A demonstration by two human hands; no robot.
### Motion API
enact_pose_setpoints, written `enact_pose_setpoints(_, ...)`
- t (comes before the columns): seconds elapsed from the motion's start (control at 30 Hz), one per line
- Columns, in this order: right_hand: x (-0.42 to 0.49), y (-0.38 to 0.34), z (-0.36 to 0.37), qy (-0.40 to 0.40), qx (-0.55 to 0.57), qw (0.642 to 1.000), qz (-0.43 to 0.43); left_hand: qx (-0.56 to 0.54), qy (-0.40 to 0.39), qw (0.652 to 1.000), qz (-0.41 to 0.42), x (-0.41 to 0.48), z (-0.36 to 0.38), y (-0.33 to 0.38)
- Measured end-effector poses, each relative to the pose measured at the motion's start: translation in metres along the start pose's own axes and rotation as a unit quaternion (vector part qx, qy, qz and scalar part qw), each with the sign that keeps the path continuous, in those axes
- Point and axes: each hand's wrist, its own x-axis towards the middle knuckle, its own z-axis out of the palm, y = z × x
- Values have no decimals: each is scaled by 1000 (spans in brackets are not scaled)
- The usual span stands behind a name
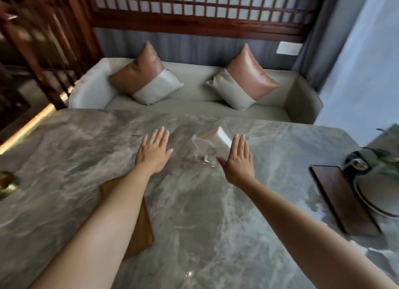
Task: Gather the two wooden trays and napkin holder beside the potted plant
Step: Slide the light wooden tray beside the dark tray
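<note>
1. Both arms are stretched over the table [205,234] toward the holder [212,142], a clear stand with white napkins that sits mid-table on the sofa side. The reach is judged to be the start of a two-handed pickup.
2. The left hand [153,153] is held flat, palm down, left of the holder and well apart from it; its fingers are spread and nothing is gripped.
3. The right hand [238,161] is held just beside the holder's right edge, fingers straight and close together, thumb out toward the holder's base; nothing is clasped. Whether it touches the holder cannot be told through the blur.
4. Two trays are counted. The light tray [140,224] lies nearer than the holder, partly hidden under the left forearm. The dark tray [341,200] lies far right of the holder, already beside the plant [382,156].
5. One holder and one plant are counted; a grey dish [375,193] overlaps the dark tray's right edge.
6. By judgement, the holder and light tray are yet to be carried to the plant.
</note>
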Motion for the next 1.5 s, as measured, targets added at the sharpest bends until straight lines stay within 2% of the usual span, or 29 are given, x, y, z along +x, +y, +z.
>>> enact_pose_setpoints(0.23, -12, -88, 75, -70, -23, 996, -43, -26, -69, 993, -91, -31, 39, -123)
enact_pose_setpoints(0.47, -42, -128, 144, -172, -50, 983, -31, -2, -121, 984, -129, -47, 82, -180)
enact_pose_setpoints(0.7, -76, -130, 181, -235, -27, 969, 65, -24, -149, 981, -122, -39, 103, -190)
enact_pose_setpoints(1.0, -102, -123, 197, -219, -37, 965, 137, -97, -167, 974, -117, -32, 126, -186)
enact_pose_setpoints(1.17, -105, -123, 200, -238, -38, 955, 171, -128, -171, 967, -138, -35, 128, -183)
enact_pose_setpoints(1.37, -106, -122, 209, -243, 119, 930, 250, -146, -169, 962, -157, -39, 128, -180)
enact_pose_setpoints(1.5, -107, -114, 203, -239, 183, 908, 290, -160, -177, 953, -186, -42, 124, -179)
